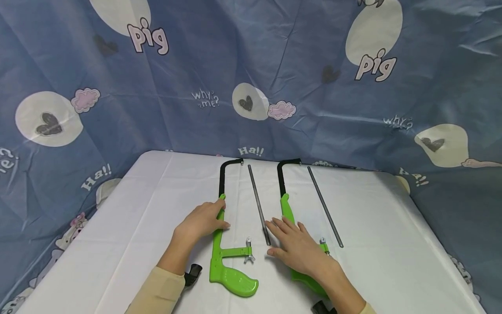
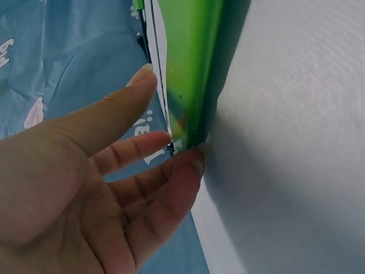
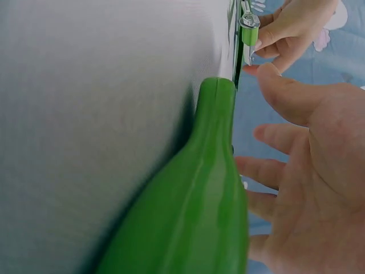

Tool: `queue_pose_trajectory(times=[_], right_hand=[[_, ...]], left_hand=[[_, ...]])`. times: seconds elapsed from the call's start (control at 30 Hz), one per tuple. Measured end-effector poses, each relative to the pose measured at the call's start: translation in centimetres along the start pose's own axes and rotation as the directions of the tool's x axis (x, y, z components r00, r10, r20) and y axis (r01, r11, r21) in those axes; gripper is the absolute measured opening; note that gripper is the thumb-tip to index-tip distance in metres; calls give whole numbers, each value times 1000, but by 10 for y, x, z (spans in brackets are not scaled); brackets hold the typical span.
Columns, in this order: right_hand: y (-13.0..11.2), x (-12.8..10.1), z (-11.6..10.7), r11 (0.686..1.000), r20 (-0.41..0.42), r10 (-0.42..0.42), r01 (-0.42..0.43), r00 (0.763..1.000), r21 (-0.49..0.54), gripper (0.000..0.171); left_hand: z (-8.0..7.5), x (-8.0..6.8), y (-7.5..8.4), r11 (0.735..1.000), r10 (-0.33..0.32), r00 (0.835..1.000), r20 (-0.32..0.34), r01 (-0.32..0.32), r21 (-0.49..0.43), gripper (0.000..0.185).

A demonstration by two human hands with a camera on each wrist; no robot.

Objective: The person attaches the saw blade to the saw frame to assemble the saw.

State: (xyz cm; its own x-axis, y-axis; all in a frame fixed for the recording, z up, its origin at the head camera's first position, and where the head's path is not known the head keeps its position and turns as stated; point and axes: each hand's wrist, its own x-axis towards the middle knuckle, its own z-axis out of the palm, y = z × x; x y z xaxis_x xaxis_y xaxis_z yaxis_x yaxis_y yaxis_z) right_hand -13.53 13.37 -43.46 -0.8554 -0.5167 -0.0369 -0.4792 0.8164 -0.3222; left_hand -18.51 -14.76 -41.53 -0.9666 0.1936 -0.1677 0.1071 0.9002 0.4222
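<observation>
Two green-and-black hacksaw frames lie side by side on a white-covered table. My left hand (image 1: pixel 201 220) is at the green bar of the left hacksaw frame (image 1: pixel 237 281). In the left wrist view its fingertips touch the green part (image 2: pixel 197 63), while the thumb stands apart from it. My right hand (image 1: pixel 298 248) is spread over the middle of the right hacksaw frame (image 1: pixel 287 209), hiding part of it. The right wrist view shows a green handle (image 3: pixel 188 211) beside the loosely extended fingers. A thin dark-grey strip (image 1: pixel 257 200) lies between the frames, near the right fingertips.
Another dark-grey strip (image 1: pixel 325 207) lies right of the right frame. The white tabletop (image 1: pixel 137 218) reaches back to a blue patterned cloth (image 1: pixel 313 131). Black wrist mounts (image 1: pixel 193 274) show near both forearms. Wing nuts (image 1: pixel 249 259) stick out from the left frame's cross arm.
</observation>
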Motion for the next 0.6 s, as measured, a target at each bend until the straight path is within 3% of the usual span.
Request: queue_pose_trajectory(times=[0.3, 0.6], right_hand=[[-4, 0, 0, 1000, 25, -14, 14, 1000, -7, 67], [-8, -1, 1, 998, 74, -32, 35, 997, -46, 54]], left_hand=[[3, 0, 2, 999, 3, 1000, 24, -2, -32, 40], [5, 0, 4, 1000, 28, 999, 34, -28, -1, 30]])
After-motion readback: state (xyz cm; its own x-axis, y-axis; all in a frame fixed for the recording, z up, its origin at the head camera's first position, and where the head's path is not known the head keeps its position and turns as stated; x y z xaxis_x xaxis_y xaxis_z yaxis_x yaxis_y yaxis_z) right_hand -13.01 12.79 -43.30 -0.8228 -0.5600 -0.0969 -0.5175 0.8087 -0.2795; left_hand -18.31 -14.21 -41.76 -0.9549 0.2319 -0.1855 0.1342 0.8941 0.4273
